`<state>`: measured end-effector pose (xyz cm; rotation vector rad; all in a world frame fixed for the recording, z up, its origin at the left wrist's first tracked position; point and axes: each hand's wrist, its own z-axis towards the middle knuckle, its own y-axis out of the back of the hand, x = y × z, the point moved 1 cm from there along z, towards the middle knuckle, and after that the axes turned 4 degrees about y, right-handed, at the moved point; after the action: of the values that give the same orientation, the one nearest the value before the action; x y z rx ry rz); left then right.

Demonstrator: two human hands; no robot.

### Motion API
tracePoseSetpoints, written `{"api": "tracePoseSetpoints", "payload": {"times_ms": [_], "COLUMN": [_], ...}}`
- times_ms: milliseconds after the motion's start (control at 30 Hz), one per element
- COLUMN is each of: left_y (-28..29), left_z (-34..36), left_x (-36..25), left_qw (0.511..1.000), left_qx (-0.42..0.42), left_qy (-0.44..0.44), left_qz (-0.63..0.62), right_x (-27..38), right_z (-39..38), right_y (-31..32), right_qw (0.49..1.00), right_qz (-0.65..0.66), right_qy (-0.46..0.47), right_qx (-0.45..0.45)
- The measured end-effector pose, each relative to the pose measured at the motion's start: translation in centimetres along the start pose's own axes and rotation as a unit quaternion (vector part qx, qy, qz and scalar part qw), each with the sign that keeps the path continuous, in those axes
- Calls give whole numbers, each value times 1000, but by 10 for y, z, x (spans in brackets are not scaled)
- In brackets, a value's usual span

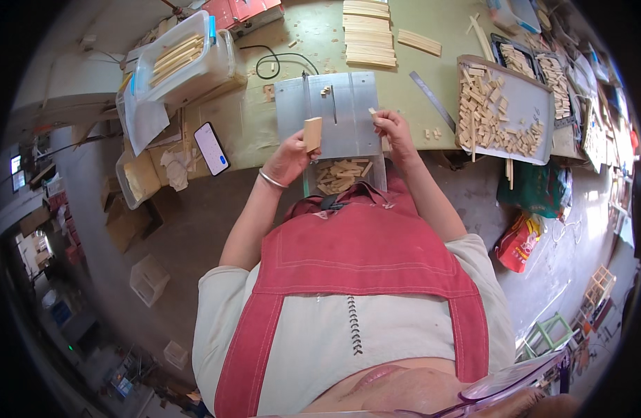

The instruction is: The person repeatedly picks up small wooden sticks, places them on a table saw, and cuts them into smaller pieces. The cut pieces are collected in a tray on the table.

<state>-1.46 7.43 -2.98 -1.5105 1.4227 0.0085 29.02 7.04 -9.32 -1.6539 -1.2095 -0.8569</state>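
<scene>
My left hand (pixel 290 159) is closed around a flat wooden block (pixel 313 133), held upright at the near left part of a metal saw table (pixel 358 132). A small wooden piece (pixel 372 112) is pinched between the fingertips of my right hand (pixel 395 134), over the table's right edge. A thin slot runs through the metal plate, and a few tiny wood bits (pixel 326 90) lie close to it. Below the plate's near edge, an open drawer-like box (pixel 308 182) holds many loose wooden pieces.
On the right stands a cardboard tray (pixel 513 65) of small wooden blocks, with a metal ruler (pixel 432 99) beside it. Stacked wooden strips (pixel 370 35) lie at the back. To the left are a phone (pixel 211 148) and a plastic bin (pixel 174 56) of wood strips. A black cable (pixel 268 56) curls behind the plate.
</scene>
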Motion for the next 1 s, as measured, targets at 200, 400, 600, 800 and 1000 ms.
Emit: {"api": "tracePoseSetpoints", "payload": {"times_ms": [200, 400, 600, 800, 1000], "left_y": [-12, 0, -25, -13, -7], "left_z": [-14, -15, -33, -36, -73], "left_x": [14, 33, 60, 63, 60], "left_qw": [973, 835, 762, 796, 798], "left_qx": [148, -25, -138, -178, -278], "left_qy": [41, 73, -68, -78, -28], "left_qz": [-173, 545, 629, 573, 534], "right_x": [-8, -8, 19, 46, 104], "right_z": [-38, -44, -33, 1, 46], "right_y": [4, 35, 140, 315, 407], "right_qw": [905, 880, 919, 880, 703], "right_qz": [395, 460, 373, -151, -505], "right_qy": [-146, -113, 18, 182, 104], "right_qx": [57, 40, -126, -412, -489]}}
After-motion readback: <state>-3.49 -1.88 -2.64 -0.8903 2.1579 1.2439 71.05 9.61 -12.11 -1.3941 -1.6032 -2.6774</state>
